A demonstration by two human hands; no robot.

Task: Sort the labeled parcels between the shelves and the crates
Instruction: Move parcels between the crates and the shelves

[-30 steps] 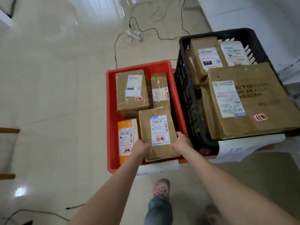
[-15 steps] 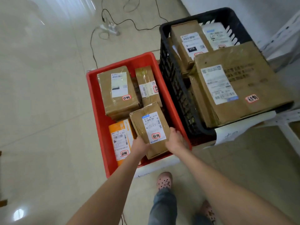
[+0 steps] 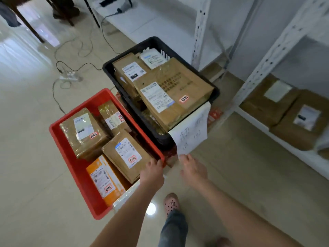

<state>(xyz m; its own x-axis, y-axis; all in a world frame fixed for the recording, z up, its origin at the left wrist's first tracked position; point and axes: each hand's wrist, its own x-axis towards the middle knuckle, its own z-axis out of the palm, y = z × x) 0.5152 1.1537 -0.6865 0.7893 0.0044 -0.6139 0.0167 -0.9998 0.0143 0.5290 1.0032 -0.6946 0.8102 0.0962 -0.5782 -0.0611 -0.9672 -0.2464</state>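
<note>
A red crate [image 3: 59,141] on the floor holds several labeled parcels. The brown parcel [image 3: 126,154] with a white label lies tilted at its near right, over an orange parcel [image 3: 105,180]. My left hand [image 3: 151,175] is at the crate's right rim, its fingertips by that brown parcel's near corner, gripping nothing. Empty and with relaxed fingers, my right hand [image 3: 193,170] hangs over the floor outside the crate. Behind stands a black crate [image 3: 110,72] filled with parcels, a large brown parcel [image 3: 170,93] on top. White shelves [image 3: 263,65] at the right carry two brown parcels [image 3: 267,107].
A paper sign [image 3: 192,132] hangs from the black crate's front, just above my right hand. A power strip [image 3: 69,78] and cables lie on the tiled floor behind the crates. My foot [image 3: 170,202] stands below the hands. Furniture legs [image 3: 28,24] show at top left.
Both hands have let go of the brown parcel, which now lies in the red crate. My right hand has moved out to the right. The view has swung right, showing the shelves.
</note>
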